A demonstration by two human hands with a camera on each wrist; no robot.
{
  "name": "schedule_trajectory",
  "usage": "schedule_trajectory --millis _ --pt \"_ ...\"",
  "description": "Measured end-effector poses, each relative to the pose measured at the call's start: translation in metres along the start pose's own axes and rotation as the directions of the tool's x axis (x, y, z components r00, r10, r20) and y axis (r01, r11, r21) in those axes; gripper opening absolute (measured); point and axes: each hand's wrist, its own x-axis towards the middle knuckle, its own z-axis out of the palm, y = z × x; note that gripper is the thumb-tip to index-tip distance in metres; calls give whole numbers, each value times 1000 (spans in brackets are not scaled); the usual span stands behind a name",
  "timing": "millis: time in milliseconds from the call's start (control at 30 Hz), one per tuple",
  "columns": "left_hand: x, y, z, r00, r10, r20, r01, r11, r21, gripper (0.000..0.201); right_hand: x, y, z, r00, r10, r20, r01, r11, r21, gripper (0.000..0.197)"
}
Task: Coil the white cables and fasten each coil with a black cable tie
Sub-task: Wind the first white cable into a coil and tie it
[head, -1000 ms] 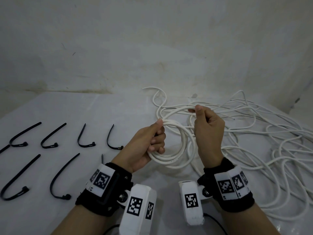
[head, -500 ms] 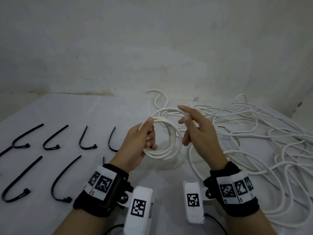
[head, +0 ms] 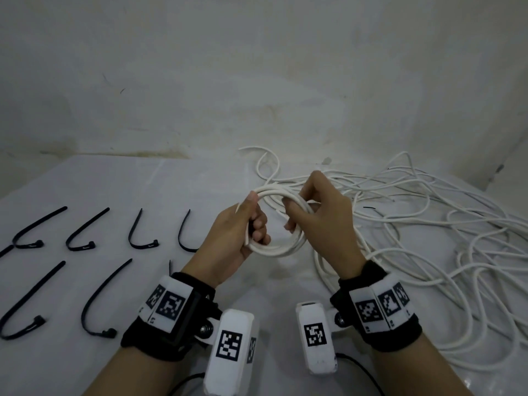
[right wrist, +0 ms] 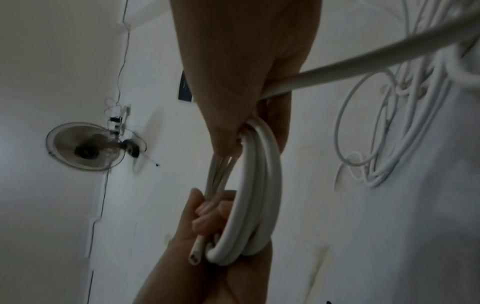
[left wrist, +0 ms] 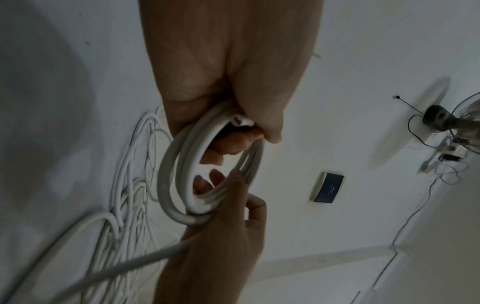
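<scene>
— Winding the coil (head: 274, 224), I think; no black cable ties (head: 85, 235) used yet. Next another loop must come from the loose cables (head: 428, 238).

— Yes. The left hand (head: 231, 238) grips one side, the right hand (head: 320, 215) pinches the opposite side, above the table (head: 114, 190).

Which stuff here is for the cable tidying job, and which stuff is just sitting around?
For the job:
- white coil, held by the left hand and right hand
- loose white cables on the table
- black cable ties

Just there:
- wall fan
- dark wall plate
</scene>
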Motion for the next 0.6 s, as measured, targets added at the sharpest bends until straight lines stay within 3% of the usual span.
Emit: schedule_trajectory --millis 100,200,400,500,600 --pt "1 0 -5 992 98 -86 -85 986 144 21 12 -11 0 996 -22 83 25 999 -30 26" --pt "2 3 -10 979 160 -126 -138 977 163 14 23 -16 3 986 -11 165 23 998 -66 22" --pt "4 4 -15 963 202 -178 -169 969 181 18 18 -9 15 990 -8 139 10 1000 -11 7" --pt "5 4 -18 968 211 -132 -170 948 268 19 15 -1 13 991 -10 131 12 1000 -13 6" --pt "6 3 -20 988 154 1 -141 903 406 24 15 4 6 988 -27 155 37 997 -60 10"
